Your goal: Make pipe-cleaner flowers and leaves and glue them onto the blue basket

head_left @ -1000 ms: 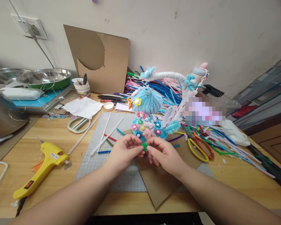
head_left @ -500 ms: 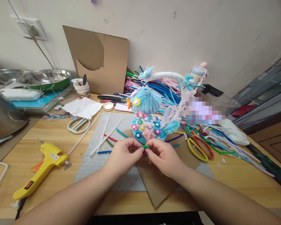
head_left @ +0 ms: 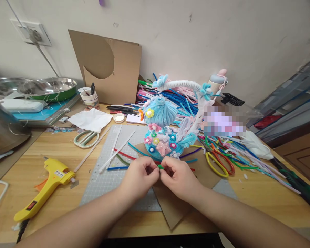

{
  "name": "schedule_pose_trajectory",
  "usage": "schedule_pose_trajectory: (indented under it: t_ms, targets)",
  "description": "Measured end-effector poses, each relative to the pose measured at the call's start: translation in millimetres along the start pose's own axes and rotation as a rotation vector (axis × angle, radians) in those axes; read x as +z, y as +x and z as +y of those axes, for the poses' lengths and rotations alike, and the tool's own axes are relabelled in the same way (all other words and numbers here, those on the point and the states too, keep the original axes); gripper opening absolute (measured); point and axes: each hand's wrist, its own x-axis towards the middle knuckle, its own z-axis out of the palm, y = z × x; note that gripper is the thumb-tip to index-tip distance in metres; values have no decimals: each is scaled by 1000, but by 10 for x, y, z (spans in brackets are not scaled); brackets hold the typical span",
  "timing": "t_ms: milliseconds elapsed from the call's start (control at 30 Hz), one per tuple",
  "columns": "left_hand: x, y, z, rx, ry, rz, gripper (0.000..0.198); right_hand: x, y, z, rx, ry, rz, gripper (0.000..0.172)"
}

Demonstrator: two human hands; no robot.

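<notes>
One small green piece (head_left: 160, 166), seemingly chenille stem: held low between both hands, just in front of the ornament (head_left: 160, 113). Left hand (head_left: 142, 175): thumb and fingers pinched on it. Right hand (head_left: 179, 177): likewise, fingertips nearly meeting. Step in hand, as judged: bending or twisting the piece; more of this would call for a firm, close pinch on either end. Ornament: light-blue, flowered, domed, with white arched stem, upright. Beneath the hands: cardboard sheet (head_left: 170, 206) over grey cutting mat (head_left: 105, 175). Left: yellow glue gun (head_left: 51, 175), lying down. Obscured: the piece's form, mostly behind fingers; a pixelated patch (head_left: 223, 121), unreadable; forearms, cut off below.
</notes>
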Motion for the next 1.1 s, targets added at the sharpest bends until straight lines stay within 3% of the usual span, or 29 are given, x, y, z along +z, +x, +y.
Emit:
schedule_pose_trajectory:
  t_ms: [100,233,433,600,767,967,1100]
  targets:
    - [10,11,19,-86,-255,0,12,-1,34,-26,113,248,-10,7]
    - [-7,36,38,-219,-536,-59,19,0,82,-38,271,526,-65,13]
    - [-19,39,45,-137,-413,-38,14,-2,77,5,265,473,-96,11]
    - [-22,44,36,-164,-437,-6,14,-13,70,38,191,401,-105,13]
    - [-28,25,-8,-111,-166,17,8,13,38,32,179,330,-105,9]
    - [24,-16,-16,-60,-24,62,9,43,2,2,43,38,63,11]
    - [34,-6,-40,-60,-85,38,7,26,53,1,99,98,26,12]
